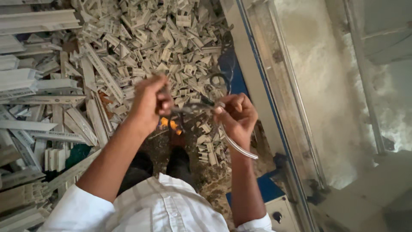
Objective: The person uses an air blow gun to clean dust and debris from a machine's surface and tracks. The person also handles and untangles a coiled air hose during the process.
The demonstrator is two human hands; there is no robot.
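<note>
Gripping a thin dark metal hand tool (189, 109), possibly pliers, at mid-frame, the left hand (148, 103) is curled tight around its handle end. Fingers of the right hand (238, 116) pinch a clear flexible plastic tube (236, 146) beside it, above the floor's heap of white plastic offcuts (141, 43) at upper left.

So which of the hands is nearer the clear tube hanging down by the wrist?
Right. The right hand holds the clear tube, which curves down past its wrist. The left hand is off to the side, gripping the dark tool between the hands.
</note>
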